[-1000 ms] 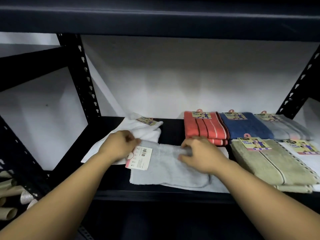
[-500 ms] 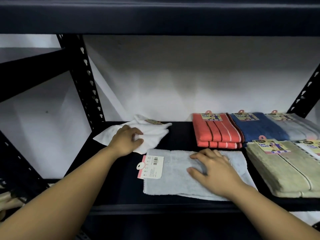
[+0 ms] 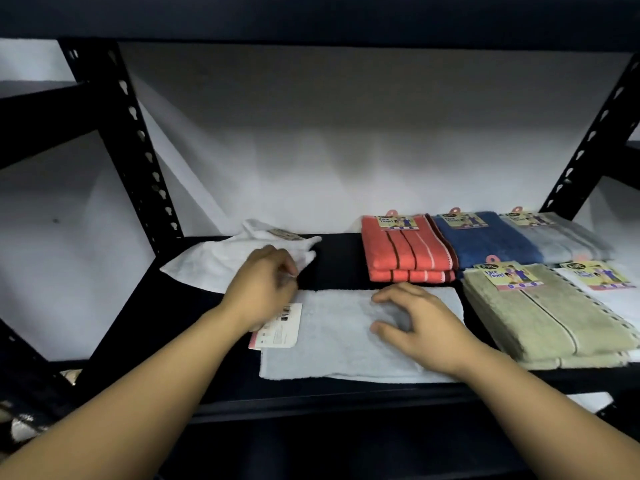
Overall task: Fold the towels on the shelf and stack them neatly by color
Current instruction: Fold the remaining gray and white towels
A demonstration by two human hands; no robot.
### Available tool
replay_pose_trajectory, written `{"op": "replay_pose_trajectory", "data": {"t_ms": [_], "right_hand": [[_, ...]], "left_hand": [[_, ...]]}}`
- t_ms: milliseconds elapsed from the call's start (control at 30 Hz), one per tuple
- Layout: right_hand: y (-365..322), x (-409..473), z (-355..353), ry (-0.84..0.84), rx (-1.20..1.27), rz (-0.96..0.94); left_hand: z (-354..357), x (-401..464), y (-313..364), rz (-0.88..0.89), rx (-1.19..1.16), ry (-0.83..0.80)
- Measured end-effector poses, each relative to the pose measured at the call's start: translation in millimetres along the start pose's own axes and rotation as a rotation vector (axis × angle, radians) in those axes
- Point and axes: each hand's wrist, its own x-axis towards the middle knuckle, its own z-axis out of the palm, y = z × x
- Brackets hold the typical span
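While the pale blue towel (image 3: 332, 341) is pressed flat by the spread right hand (image 3: 420, 325), its ten o'clock corner is pinched by the left hand (image 3: 261, 289).

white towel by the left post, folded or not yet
Not yet folded. The white towel lies rumpled and uneven on the shelf, unlike the squared orange stack.

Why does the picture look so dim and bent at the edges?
Head view: the upper shelf board shades the bay, so the lighting is dim and flat. The wide-angle lens bends the black uprights outward. The left hand is smeared by motion blur, while the orange towels and their labels stay fairly sharp.
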Motion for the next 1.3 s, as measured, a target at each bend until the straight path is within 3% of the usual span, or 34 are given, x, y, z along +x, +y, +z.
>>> {"op": "replay_pose_trajectory", "data": {"t_ms": [167, 300, 500, 600, 767, 900, 1067, 1200, 1300], "right_hand": [[12.2, -9.1, -23.8, 0.011, -0.003, -0.043], [29.2, -16.6, -46.0, 0.098, 0.004, -0.046], [41.1, -30.5, -64.3, 0.185, 0.022, -0.055], [44.6, -38.6, -69.6, 0.205, 0.030, -0.031], [40.7, -49.3, -67.2, 0.276, 0.047, 0.024], [36.9, -52.4, -54.6, 0.300, 0.120, 0.152], [31.3, -54.9, -44.2, 0.194, 0.062, 0.169], [20.9, -43.6, -46.1, 0.240, -0.011, 0.139], [15.5, -27.1, -48.9, 0.213, -0.004, 0.143]], "left_hand": [[22.1, -26.9, 74.3, 0.278, -0.141, -0.271], [46.3, -35.9, 125.5, 0.357, -0.090, -0.335], [86.2, -32.9, 160.4, 0.261, 0.190, -0.316], [91.1, -28.3, 160.9, 0.212, 0.085, -0.270], [83.6, -4.2, 160.1, -0.098, -0.135, -0.142], [78.9, 8.1, 153.4, -0.219, -0.269, -0.088], [75.9, 8.7, 144.3, -0.112, -0.234, -0.071], [75.1, 2.4, 147.2, -0.022, -0.204, -0.115], [75.7, -4.3, 147.6, 0.026, -0.183, -0.056]]}}
